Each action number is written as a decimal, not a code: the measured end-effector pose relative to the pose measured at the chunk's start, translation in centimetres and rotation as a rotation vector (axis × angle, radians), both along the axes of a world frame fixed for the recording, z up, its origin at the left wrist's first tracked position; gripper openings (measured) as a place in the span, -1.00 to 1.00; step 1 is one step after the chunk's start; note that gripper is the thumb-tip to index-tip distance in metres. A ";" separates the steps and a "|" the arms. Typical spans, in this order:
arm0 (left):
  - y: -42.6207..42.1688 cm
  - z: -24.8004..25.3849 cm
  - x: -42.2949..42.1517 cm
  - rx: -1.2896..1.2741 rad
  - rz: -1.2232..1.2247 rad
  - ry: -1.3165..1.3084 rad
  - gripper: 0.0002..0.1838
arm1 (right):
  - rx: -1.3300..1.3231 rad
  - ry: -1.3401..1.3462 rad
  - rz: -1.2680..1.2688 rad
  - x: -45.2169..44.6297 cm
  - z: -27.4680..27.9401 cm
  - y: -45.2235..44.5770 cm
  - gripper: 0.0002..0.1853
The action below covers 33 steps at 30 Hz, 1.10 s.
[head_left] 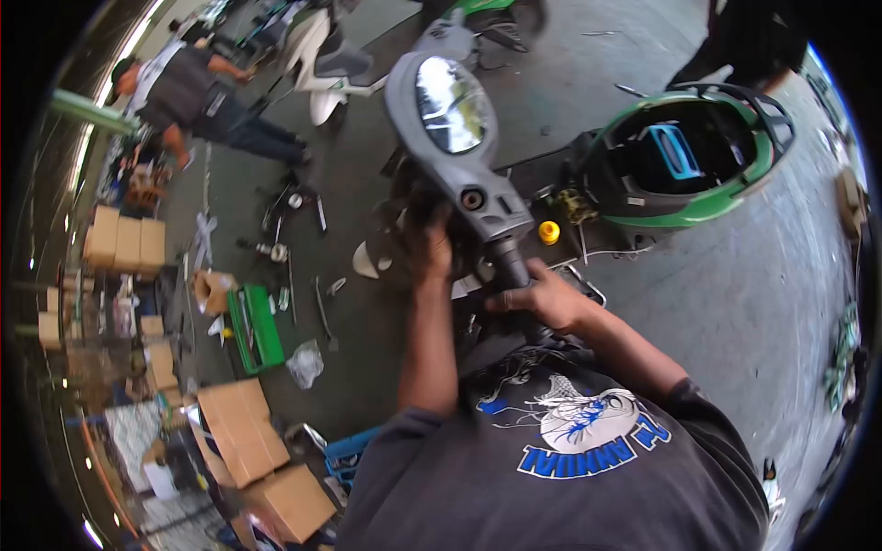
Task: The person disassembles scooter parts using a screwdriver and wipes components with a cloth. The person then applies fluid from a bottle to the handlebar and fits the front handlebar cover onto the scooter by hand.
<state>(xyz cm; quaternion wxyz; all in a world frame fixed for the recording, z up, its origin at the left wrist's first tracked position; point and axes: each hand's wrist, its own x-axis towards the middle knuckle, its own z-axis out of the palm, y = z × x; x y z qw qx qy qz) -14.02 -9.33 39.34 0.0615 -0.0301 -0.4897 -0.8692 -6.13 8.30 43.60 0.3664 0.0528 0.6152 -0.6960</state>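
A grey scooter handlebar cover (501,209) with a round-framed mirror (452,103) rises in front of my chest. My right hand (544,298) is closed round the dark handlebar grip (508,262) below the cover, its thumb across the near side. My left hand (430,243) reaches up along the left side of the cover. Its fingers are dark, smeared and partly behind the cover, so their hold does not show. What lies beneath the grip is mostly hidden by my hands and shirt.
A green scooter body (661,216) with an open compartment holding a blue item (673,151) stands right. A yellow cap-like piece (548,232), a green toolbox (255,329) and loose parts lie on the floor. Cardboard boxes (241,430) sit left; a person (207,96) bends at upper left.
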 end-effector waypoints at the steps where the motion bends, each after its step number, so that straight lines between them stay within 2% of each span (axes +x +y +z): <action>1: -0.4 -0.9 -0.2 -0.036 0.003 0.018 -0.49 | 0.228 0.179 0.111 -0.5 1.4 0.2 -0.51; 2: 0.4 0.0 0.2 0.106 0.020 -0.028 -0.59 | 0.389 0.372 0.124 -0.5 2.4 0.1 -0.52; 3: 0.6 0.5 0.5 0.112 0.035 -0.029 -0.59 | 0.392 0.373 0.141 -0.2 3.4 0.2 -0.52; 5: 0.7 0.9 0.5 0.091 0.006 -0.066 -0.50 | 0.849 0.772 0.157 0.4 4.7 0.7 -0.53; 7: 0.2 0.1 0.9 0.093 0.023 -0.217 -0.51 | 0.506 0.613 0.005 0.7 3.8 0.8 -0.47; 10: 0.8 1.7 0.9 0.079 0.005 -0.014 -0.44 | -0.431 -0.383 -0.044 0.1 -0.5 0.4 -0.47; 11: 1.1 2.2 1.0 0.090 0.012 -0.024 -0.44 | -0.419 -0.394 -0.042 0.4 -0.7 0.1 -0.47; 13: 1.4 3.0 0.7 0.153 0.072 -0.004 -0.58 | -0.477 -0.316 -0.065 0.8 -1.0 -0.6 -0.49; 14: 1.4 2.9 0.7 0.182 0.101 0.001 -0.65 | -0.232 -0.193 -0.084 0.6 0.2 -0.5 -0.52; 15: 1.3 2.5 0.7 0.190 0.113 -0.007 -0.65 | -0.222 -0.203 -0.076 0.5 1.9 -0.3 -0.52; 17: 1.1 1.7 0.5 0.172 0.078 0.028 -0.67 | 0.428 0.405 0.064 0.1 4.5 -0.4 -0.56; 19: 0.9 1.0 0.1 0.147 0.098 0.014 -0.67 | 0.467 0.590 -0.042 0.7 3.8 0.3 -0.45; 21: 1.0 0.5 0.2 0.089 0.105 0.005 -0.67 | 0.470 0.564 -0.035 0.3 3.6 0.5 -0.38; 23: 1.3 1.7 0.6 0.083 0.130 -0.029 -0.68 | -0.348 -0.367 -0.042 -0.2 0.4 0.6 -0.39; 25: 1.1 1.5 0.4 0.081 0.074 0.008 -0.67 | -0.702 -0.616 0.002 0.5 0.6 0.1 -0.48; 27: 1.1 1.3 0.0 0.118 0.082 0.009 -0.67 | -0.138 -0.122 -0.046 0.4 0.8 0.3 -0.49; 28: 1.2 1.2 -0.1 0.154 0.088 0.012 -0.67 | 0.059 -0.046 0.044 -0.1 2.0 0.4 -0.63; 29: 1.1 1.2 0.0 0.183 0.064 0.000 -0.64 | 0.144 0.024 0.025 0.2 3.3 -0.1 -0.67; 31: 1.8 0.9 0.0 0.138 0.200 -0.071 -0.57 | 0.610 0.473 0.104 0.3 4.2 0.0 -0.67; 33: 1.3 1.1 0.5 0.056 0.137 -0.057 -0.51 | 0.653 0.665 0.010 0.8 4.6 0.2 -0.60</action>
